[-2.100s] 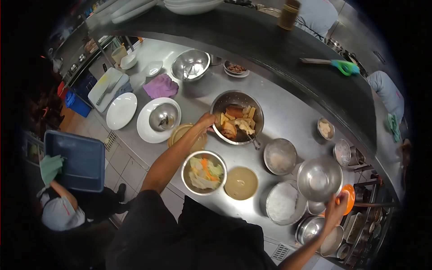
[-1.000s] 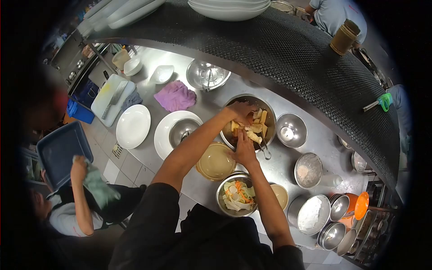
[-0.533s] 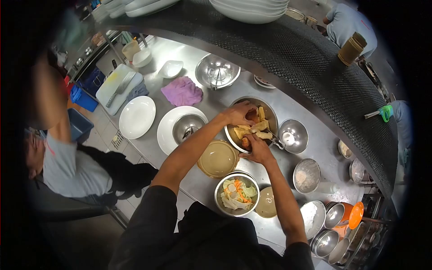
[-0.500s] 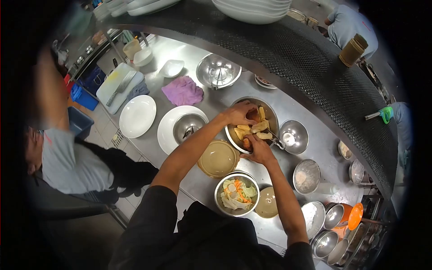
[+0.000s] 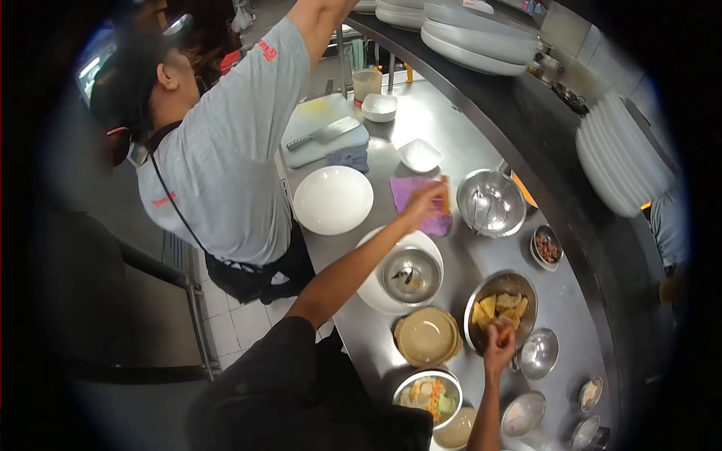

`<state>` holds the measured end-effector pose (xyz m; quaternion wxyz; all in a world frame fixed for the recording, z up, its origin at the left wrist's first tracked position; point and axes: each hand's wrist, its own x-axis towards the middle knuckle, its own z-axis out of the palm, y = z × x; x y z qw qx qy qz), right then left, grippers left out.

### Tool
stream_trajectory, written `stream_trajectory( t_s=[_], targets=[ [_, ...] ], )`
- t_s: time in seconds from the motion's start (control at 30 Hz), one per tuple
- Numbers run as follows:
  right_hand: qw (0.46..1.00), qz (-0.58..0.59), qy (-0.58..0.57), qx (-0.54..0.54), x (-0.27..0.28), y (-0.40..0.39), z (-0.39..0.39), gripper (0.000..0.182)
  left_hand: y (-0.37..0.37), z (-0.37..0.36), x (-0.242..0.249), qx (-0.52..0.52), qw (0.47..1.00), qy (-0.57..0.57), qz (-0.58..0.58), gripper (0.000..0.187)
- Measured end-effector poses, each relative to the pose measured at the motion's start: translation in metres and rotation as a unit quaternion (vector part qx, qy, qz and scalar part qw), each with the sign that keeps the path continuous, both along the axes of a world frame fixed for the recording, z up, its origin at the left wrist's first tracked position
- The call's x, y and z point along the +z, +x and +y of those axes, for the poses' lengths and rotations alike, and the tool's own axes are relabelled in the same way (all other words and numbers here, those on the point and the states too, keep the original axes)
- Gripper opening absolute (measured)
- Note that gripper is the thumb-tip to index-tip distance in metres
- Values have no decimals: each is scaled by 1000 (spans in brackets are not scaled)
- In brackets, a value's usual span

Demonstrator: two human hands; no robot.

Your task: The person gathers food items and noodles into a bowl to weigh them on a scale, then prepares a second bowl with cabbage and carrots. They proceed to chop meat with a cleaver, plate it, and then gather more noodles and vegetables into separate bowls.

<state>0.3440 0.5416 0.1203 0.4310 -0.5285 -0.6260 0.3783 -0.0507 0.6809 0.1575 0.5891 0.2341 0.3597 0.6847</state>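
Note:
My left hand (image 5: 426,207) is over the purple cloth (image 5: 406,192), blurred, with its fingers closed on an orange-brown piece (image 5: 445,194) whose kind I cannot make out. Down in the steel bowl (image 5: 532,301), my right hand (image 5: 499,352) pinches a small orange-brown piece (image 5: 505,335). Yellow food chunks (image 5: 505,304) lie in that bowl beyond the fingertips. Left of it, a smaller steel bowl (image 5: 430,264) with dark bits inside sits on a white plate (image 5: 370,289). A tan clay pot (image 5: 429,337) stands nearer to me.
A bowl of cut vegetables (image 5: 430,398) stands close to my body. A co-worker (image 5: 226,143) in a grey shirt reaches up at the left, beside a cutting board (image 5: 304,154) with a cleaver (image 5: 335,131). A shelf with stacked plates (image 5: 477,45) overhangs the far side.
My left hand has left the food bowl and moved over the purple cloth with an orange-brown piece. My right hand stays at the bowl. The view has turned left; the co-worker shows more.

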Motion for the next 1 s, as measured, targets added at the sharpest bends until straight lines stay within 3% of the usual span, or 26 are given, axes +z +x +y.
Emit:
stream_trajectory(
  t_s=[0.03,0.13,0.2,0.23,0.3,0.33,0.4,0.53,0.63,0.77,0.87,1.0],
  targets=[
    [985,129,-83,-81,13,-10,1,37,-32,-1,8,67,996,-28,53,49],
    [971,211,-107,-34,63,-54,14,36,-127,19,3,270,941,-89,185,55],
    [956,259,-138,13,84,-105,29,37,-204,51,-41,379,810,-180,410,60],
    [936,303,-167,68,93,-134,44,39,-225,54,-40,381,810,-182,406,60],
    [900,324,-253,147,89,-193,80,41,-263,56,-27,441,679,-272,520,67],
    [880,332,-296,166,87,-227,99,41,-285,57,-29,441,680,-272,519,67],
    [842,338,-366,208,77,-297,141,39,-322,57,-34,432,631,-273,584,67],
    [794,301,-427,309,43,-444,226,34,-355,53,-29,422,589,-299,621,60],
    [732,377,-473,313,11,-544,270,24,-352,43,-43,469,650,-237,548,59],
    [723,405,-462,316,-4,-630,291,27,-369,45,-34,472,686,-217,509,57],
    [842,264,-405,238,-15,-673,297,37,-398,52,-32,427,631,-274,587,61],
    [891,173,-379,181,-24,-725,308,54,-434,61,-36,343,604,-314,647,61]
  ],
)
